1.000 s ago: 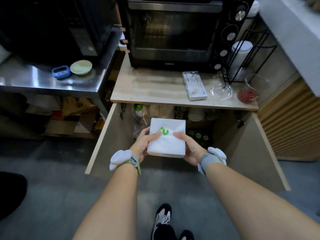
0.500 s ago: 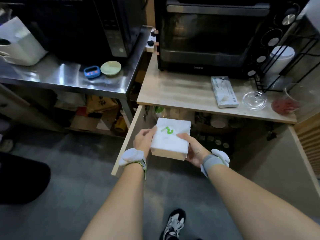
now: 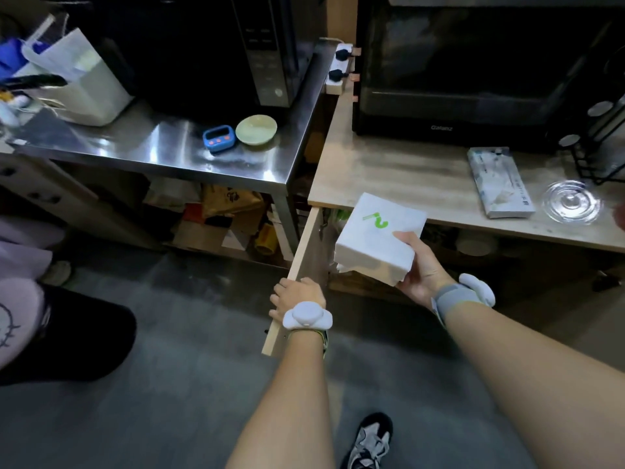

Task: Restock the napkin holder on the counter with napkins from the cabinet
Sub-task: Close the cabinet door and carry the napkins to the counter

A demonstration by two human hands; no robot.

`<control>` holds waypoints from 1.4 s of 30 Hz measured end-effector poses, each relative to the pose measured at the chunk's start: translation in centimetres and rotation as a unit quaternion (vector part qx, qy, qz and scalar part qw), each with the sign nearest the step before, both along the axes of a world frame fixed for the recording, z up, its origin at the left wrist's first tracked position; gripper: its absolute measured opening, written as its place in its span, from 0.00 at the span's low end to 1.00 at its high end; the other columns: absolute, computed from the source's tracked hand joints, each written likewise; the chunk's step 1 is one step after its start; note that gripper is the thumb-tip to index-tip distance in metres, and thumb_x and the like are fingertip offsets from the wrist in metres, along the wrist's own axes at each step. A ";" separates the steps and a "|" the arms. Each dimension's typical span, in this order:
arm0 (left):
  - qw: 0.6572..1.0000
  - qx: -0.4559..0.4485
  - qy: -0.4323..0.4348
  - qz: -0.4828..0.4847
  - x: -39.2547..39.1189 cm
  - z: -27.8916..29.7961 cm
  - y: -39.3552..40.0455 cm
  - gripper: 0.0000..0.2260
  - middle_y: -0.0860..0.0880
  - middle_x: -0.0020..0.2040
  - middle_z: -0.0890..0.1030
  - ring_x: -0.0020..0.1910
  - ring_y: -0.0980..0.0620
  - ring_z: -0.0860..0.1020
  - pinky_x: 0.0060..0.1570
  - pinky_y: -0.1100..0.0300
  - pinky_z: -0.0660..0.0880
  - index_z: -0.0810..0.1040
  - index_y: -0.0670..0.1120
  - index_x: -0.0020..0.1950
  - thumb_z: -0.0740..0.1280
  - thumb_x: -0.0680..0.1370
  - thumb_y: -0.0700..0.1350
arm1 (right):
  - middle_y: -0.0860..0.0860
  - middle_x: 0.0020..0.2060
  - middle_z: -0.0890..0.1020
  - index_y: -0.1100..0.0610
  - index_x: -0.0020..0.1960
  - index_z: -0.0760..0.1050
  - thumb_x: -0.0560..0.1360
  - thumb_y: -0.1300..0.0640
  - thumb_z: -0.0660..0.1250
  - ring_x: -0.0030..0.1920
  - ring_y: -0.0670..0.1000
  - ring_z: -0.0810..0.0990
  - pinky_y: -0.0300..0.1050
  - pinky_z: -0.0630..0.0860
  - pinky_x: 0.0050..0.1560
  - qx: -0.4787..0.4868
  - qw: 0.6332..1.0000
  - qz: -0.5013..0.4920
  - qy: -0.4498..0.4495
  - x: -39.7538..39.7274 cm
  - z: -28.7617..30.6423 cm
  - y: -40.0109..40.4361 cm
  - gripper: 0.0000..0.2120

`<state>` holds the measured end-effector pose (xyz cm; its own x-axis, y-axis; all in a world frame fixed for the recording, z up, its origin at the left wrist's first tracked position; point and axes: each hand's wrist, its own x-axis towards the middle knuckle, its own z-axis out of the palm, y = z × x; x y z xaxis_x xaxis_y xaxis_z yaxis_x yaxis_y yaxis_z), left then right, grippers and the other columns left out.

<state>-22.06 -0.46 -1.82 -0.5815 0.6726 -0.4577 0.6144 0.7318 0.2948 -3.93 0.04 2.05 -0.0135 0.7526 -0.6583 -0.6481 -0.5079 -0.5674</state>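
Napkins [image 3: 378, 236]: stack sits in my right hand [image 3: 419, 269], thumb on top, fingers under, lifted in front of the open cabinet, just below the tabletop [image 3: 406, 174] edge.
Left hand [image 3: 297, 296]: wrapped over the top edge of the door [image 3: 292, 275], gripping it.
Holder: I can't see it from here.
Key relation: the door lies just left of the napkins, under my nearer left hand; I judge closing it comes next.

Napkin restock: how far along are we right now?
Done: the napkin stack is out of the cabinet, in the right hand. In hand: the left hand grips the open cabinet door. Left: filling the holder, which isn't in view.
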 end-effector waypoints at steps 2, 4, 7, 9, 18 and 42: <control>1.000 -0.001 0.002 -0.016 0.1 0.2 0.0 0.20 0.40 0.68 0.72 0.66 0.41 0.70 0.65 0.47 0.65 0.68 0.38 0.68 0.53 0.81 0.48 | 0.56 0.60 0.82 0.55 0.61 0.75 0.74 0.54 0.68 0.63 0.59 0.79 0.60 0.72 0.67 -0.002 1.000 -0.012 0.009 -0.1 0.0 0.3 0.17; 0.999 0.005 0.009 -0.043 -0.2 0.0 -0.1 0.19 0.39 0.65 0.75 0.62 0.40 0.73 0.58 0.50 0.69 0.70 0.38 0.66 0.52 0.82 0.48 | 0.56 0.60 0.82 0.54 0.59 0.76 0.73 0.54 0.69 0.63 0.59 0.79 0.63 0.70 0.67 -0.003 1.000 -0.017 0.014 -0.1 -0.1 0.4 0.15; 0.996 0.012 0.004 -0.084 -0.4 -0.4 0.1 0.18 0.40 0.60 0.77 0.57 0.40 0.76 0.45 0.53 0.68 0.71 0.40 0.63 0.50 0.82 0.47 | 0.56 0.59 0.83 0.54 0.56 0.76 0.73 0.54 0.69 0.64 0.60 0.78 0.64 0.70 0.67 -0.004 1.000 -0.022 0.011 0.1 0.0 0.7 0.12; 0.996 0.024 -0.019 -0.089 -0.3 -0.1 0.2 0.17 0.39 0.57 0.79 0.55 0.39 0.77 0.46 0.54 0.67 0.72 0.40 0.61 0.51 0.82 0.48 | 0.55 0.58 0.83 0.53 0.58 0.76 0.74 0.53 0.68 0.62 0.59 0.79 0.63 0.72 0.66 0.000 1.000 -0.021 0.009 0.2 0.1 1.0 0.14; 0.943 -0.066 -0.325 0.035 1.3 -0.2 2.6 0.15 0.44 0.22 0.77 0.25 0.46 0.75 0.31 0.61 0.71 0.71 0.40 0.24 0.58 0.72 0.34 | 0.49 0.36 0.87 0.51 0.52 0.76 0.76 0.52 0.65 0.34 0.50 0.86 0.43 0.82 0.34 -0.004 1.000 -0.027 0.004 1.7 0.0 1.4 0.06; 0.911 -0.046 -0.249 -0.327 9.8 -1.0 10.5 0.16 0.45 0.63 0.79 0.62 0.42 0.76 0.59 0.57 0.71 0.78 0.45 0.63 0.56 0.80 0.39 | 0.51 0.34 0.87 0.53 0.53 0.77 0.72 0.49 0.68 0.31 0.51 0.85 0.42 0.82 0.32 -0.065 0.996 -0.060 0.010 10.4 -0.9 2.8 0.12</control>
<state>-12.31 10.03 -2.83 0.2243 0.7459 -0.6272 0.7345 0.2936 0.6118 6.48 2.80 1.14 0.0585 0.6572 -0.7514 -0.7190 -0.4944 -0.4885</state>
